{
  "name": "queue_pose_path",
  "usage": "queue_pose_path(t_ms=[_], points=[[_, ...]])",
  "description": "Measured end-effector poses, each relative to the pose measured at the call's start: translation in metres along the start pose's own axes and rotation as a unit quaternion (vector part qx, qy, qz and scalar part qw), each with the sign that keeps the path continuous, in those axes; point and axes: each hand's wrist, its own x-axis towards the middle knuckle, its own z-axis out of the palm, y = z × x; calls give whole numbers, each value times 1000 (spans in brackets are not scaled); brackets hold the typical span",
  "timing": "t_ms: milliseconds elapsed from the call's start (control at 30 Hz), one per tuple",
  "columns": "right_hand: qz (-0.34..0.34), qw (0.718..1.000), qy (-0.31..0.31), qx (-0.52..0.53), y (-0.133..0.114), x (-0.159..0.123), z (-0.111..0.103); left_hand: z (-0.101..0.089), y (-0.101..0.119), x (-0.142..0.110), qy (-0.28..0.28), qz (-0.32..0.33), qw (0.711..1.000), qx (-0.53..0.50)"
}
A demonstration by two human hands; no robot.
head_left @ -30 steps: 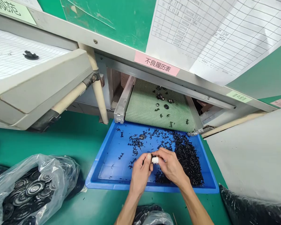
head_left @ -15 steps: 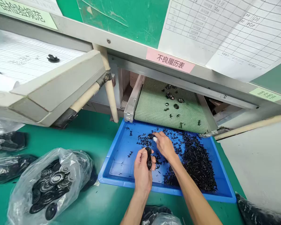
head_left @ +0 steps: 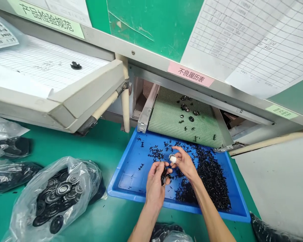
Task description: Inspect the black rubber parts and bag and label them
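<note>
Above a blue plastic tray [head_left: 131,178], my left hand [head_left: 155,183] grips a small stack of dark round discs [head_left: 163,176], partly hidden by its fingers. My right hand [head_left: 184,164], with white tape on a fingertip, pinches a round disc with a pale metal face [head_left: 172,159]. The two hands nearly touch over the tray. Beneath them lie scattered short black pins [head_left: 156,153], and a dense heap of the same pins [head_left: 212,178] fills the tray's right side.
A green mesh conveyor [head_left: 184,117] with black parts on it ends at the tray's far rim. At left, a clear plastic bag of black discs [head_left: 63,191] lies on the green bench [head_left: 121,144]. A grid-printed sheet [head_left: 47,70] on a pale sloped panel carries one black part [head_left: 76,66].
My hands have come closer together. The left hand's discs no longer stand up as a clear stack, and the right hand's disc now shows its pale face.
</note>
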Motion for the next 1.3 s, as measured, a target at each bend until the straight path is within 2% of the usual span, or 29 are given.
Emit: queue_pose_path(t_ms=[100, 200, 300, 400, 567, 767, 867, 933, 1000, 1033, 1067, 1133, 1200, 1233, 1300], points=[[-4, 996, 21, 85, -3, -19, -7, 0, -4, 0, -10, 13, 999, 50], [45, 983, 55, 169, -9, -30, -9, -1, -8, 1, -40, 6, 994, 105], [83, 956, 27, 281, -16, -36, -7, -3, -13, 2, -77, -1, 987, 143], [59, 950, 16, 307, -18, -40, -6, -5, -15, 3, -78, 9, 984, 162], [-17, 976, 28, 215, -15, -45, -12, -6, -15, 3, -101, 30, 977, 185], [-104, 992, 48, 45, -22, -45, -15, -4, -13, 2, -99, 8, 986, 131], [-72, 995, 67, 26, -25, -44, -9, -3, -13, 1, -86, 1, 990, 113], [-37, 999, 27, 10, -27, -43, -11, -3, -12, 1, -69, 3, 990, 120], [-43, 997, -18, -64, -30, -42, -23, -2, -11, 1, -46, 4, 991, 122], [-58, 991, -21, -118, -33, -40, -33, -2, -10, 1, -34, 2, 993, 116], [-77, 982, -2, -174, -37, -35, -45, -1, -9, 0, -22, -1, 994, 103], [-99, 956, 85, -264, -47, -20, -72, 0, -5, -1, -5, -13, 998, 67], [-96, 933, 163, -306, -57, 7, -96, 1, -3, -1, 1, -29, 999, 37], [-92, 927, 181, -315, -61, 24, -106, 1, -2, -1, 1, -37, 999, 25], [-93, 928, 173, -317, -65, 58, -121, 1, 0, -1, -4, -51, 999, 5]])
